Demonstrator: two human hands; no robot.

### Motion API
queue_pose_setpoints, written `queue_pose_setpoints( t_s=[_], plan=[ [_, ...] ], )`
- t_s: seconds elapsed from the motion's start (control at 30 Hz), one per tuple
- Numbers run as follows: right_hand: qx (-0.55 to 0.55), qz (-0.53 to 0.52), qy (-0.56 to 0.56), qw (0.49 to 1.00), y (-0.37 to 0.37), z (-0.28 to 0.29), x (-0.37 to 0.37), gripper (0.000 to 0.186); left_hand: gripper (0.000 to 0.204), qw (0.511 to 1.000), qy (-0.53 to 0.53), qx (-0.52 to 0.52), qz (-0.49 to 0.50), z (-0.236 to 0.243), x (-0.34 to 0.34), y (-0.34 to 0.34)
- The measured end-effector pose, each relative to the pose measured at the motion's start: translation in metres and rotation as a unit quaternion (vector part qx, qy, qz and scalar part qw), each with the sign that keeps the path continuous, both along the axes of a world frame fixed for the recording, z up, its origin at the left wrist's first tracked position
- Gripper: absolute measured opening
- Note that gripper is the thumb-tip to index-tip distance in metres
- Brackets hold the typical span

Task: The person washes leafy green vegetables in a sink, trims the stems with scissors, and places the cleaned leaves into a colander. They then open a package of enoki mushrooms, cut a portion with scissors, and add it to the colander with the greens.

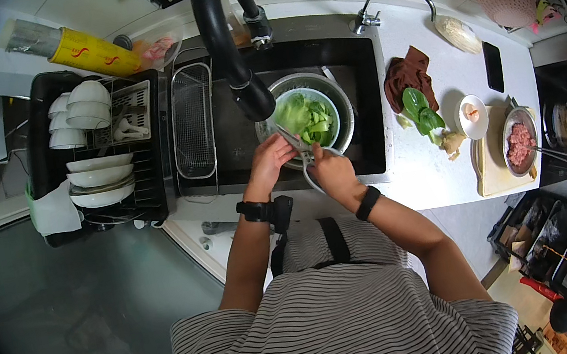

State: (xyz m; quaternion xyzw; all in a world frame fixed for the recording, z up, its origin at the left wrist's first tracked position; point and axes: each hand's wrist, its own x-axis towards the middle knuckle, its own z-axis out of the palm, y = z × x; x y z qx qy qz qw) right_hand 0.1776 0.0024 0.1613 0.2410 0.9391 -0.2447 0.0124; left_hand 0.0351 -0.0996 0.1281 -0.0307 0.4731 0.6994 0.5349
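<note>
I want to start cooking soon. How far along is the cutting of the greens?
Partly done: cut greens already fill the bowl in the sink. In hand: the right hand works scissors over the bowl, the left hand beside the blades. Left: whole leaves lie uncut on the counter.

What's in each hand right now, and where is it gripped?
Right hand holds kitchen scissors by the handle loops. Left hand is beside the blades; its hold cannot be told.
</note>
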Motion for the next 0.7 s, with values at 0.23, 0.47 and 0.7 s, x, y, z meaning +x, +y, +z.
queue_pose_setpoints(
  t_s=[0.23,0.47,0.7],
  plan=[
    [-0.684,-0.103,0.003,0.722,0.026,0.031,0.015,0.042,0.015,0.997,-0.023,-0.004,-0.067,0.012,-0.001,0.013],
    [-0.858,-0.122,0.027,0.498,0.057,0.036,0.056,0.039,0.008,0.995,-0.052,-0.018,-0.078,0.015,0.013,0.037],
    [-0.858,-0.211,0.030,0.468,0.078,0.064,0.074,0.025,0.025,0.992,-0.059,-0.009,-0.113,0.016,0.026,0.047]
  ],
)
